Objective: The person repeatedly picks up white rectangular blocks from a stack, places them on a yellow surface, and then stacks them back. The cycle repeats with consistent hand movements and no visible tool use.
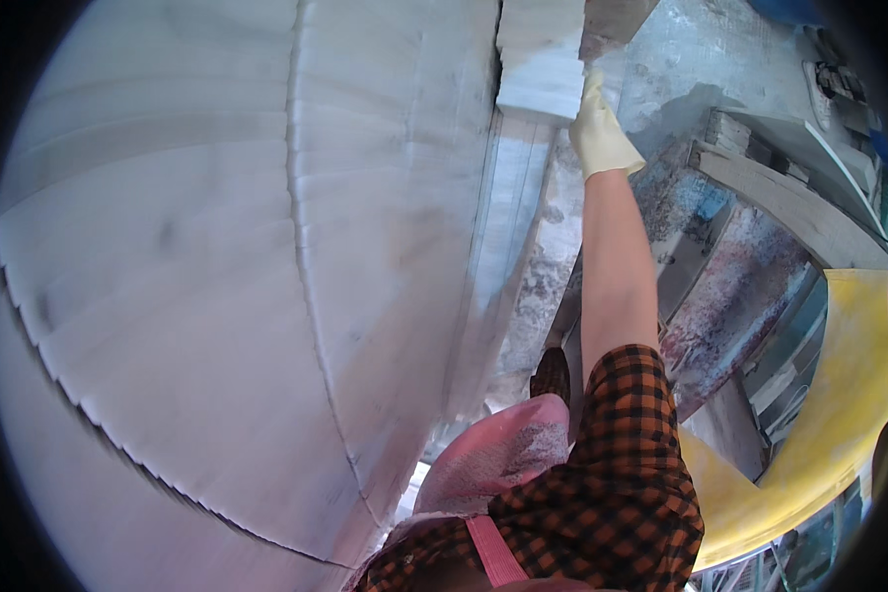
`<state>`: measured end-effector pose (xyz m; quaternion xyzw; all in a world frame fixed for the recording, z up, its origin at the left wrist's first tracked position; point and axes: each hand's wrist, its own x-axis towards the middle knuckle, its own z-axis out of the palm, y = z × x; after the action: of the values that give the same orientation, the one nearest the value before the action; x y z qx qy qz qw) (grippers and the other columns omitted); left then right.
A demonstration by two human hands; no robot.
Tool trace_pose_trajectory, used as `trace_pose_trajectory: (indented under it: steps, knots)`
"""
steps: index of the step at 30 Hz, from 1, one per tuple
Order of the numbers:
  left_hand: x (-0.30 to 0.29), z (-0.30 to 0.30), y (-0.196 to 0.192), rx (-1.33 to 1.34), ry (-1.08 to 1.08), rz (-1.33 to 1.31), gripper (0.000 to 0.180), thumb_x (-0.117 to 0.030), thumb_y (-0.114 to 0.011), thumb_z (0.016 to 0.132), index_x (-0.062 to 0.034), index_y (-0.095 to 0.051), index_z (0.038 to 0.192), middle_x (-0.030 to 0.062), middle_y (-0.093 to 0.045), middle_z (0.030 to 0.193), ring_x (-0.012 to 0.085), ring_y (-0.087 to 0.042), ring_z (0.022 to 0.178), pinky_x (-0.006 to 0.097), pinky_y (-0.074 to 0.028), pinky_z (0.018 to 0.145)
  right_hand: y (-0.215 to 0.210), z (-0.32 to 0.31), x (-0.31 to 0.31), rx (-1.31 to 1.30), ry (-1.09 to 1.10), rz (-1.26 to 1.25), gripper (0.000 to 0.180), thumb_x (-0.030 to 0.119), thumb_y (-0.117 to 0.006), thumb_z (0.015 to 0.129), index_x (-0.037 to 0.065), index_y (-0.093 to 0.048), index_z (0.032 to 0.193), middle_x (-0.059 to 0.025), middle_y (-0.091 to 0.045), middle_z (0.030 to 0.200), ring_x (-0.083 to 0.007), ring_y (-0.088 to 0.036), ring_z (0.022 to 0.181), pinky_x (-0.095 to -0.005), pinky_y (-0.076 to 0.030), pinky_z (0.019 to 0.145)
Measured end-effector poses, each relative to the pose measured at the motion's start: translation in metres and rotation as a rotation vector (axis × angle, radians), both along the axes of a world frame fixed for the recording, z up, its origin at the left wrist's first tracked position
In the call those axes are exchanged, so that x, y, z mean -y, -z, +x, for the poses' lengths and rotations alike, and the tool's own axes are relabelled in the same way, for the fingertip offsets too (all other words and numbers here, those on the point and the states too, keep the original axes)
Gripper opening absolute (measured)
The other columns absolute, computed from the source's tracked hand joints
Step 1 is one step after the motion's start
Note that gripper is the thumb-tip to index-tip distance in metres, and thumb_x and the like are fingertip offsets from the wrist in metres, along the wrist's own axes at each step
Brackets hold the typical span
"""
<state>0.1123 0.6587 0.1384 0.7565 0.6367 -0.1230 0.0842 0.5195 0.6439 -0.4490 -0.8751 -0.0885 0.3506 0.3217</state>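
My right hand (602, 133), in a cream rubber glove, reaches forward at the end of an outstretched arm. It lies against the right edge of a white block or stack (541, 69) with uneven layered sides. Its fingers point away from me, seen almost edge-on, and look stretched rather than curled. My left hand is out of view. Large pale grey-white sheets or stacks (197, 237) with ragged, stepped edges fill the left side, split by a long ridge-like seam.
Right of my arm lies a yellow curved piece (839, 395). Beyond it are a grey-white board (789, 192) and worn, stained slabs (735, 286). A shoe (819, 94) shows at the far right on the wet-looking floor (705, 54). My pink apron (488, 444) hangs close below.
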Motion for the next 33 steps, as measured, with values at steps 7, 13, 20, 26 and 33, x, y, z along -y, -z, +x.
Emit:
trace_pose_trajectory:
  steps: [7, 13, 20, 26, 33]
  knots:
    - [-0.003, 0.002, -0.006, -0.015, -0.042, -0.001, 0.107, -0.019, -0.076, 0.086, 0.0051, -0.004, 0.16, 0.0311, -0.014, 0.164, 0.043, -0.023, 0.15, 0.053, -0.02, 0.122, -0.037, -0.002, -0.023, -0.09, 0.191, 0.1, 0.091, 0.074, -0.009, 0.1, 0.011, -0.055, 0.147, -0.0116, -0.061, 0.144, -0.0254, -0.056, 0.132, -0.0288, -0.034, 0.11]
    - [0.003, 0.0, -0.004, 0.006, -0.034, 0.009, 0.105, -0.02, -0.076, 0.086, 0.0057, -0.005, 0.16, 0.0314, -0.014, 0.164, 0.0439, -0.022, 0.15, 0.053, -0.02, 0.122, -0.061, -0.002, -0.026, -0.187, 0.258, 0.132, 0.088, 0.072, -0.013, 0.101, 0.009, -0.05, 0.151, -0.0116, -0.056, 0.149, -0.0281, -0.049, 0.14, -0.0289, -0.029, 0.116]
    - [0.01, 0.005, -0.007, 0.002, -0.026, 0.037, 0.104, -0.021, -0.075, 0.087, 0.0063, -0.006, 0.16, 0.0317, -0.014, 0.164, 0.0448, -0.021, 0.151, 0.053, -0.019, 0.122, -0.066, 0.0, -0.029, -0.202, 0.363, 0.201, 0.075, 0.063, -0.028, 0.102, 0.007, -0.054, 0.144, -0.0159, -0.059, 0.141, -0.0327, -0.049, 0.135, -0.0382, -0.034, 0.113]
    - [0.021, -0.007, -0.015, 0.039, -0.015, 0.07, 0.103, -0.021, -0.074, 0.087, 0.0068, -0.007, 0.16, 0.0321, -0.015, 0.164, 0.0457, -0.021, 0.151, 0.054, -0.019, 0.122, 0.004, -0.084, 0.031, -0.197, 0.532, 0.315, 0.069, 0.059, -0.037, 0.102, 0.003, -0.058, 0.137, -0.0215, -0.062, 0.133, -0.036, -0.055, 0.127, -0.0443, -0.042, 0.105]
    - [0.026, -0.016, -0.021, 0.225, -0.026, 0.134, 0.099, -0.018, -0.07, 0.088, 0.004, -0.008, 0.162, 0.0264, -0.018, 0.166, 0.0403, -0.024, 0.153, 0.05, -0.019, 0.123, 0.078, -0.429, 0.191, -0.545, -0.263, -0.134, 0.051, 0.044, -0.057, 0.093, 0.0, -0.067, 0.115, -0.0287, -0.069, 0.108, -0.0465, -0.066, 0.101, -0.0517, -0.051, 0.088]
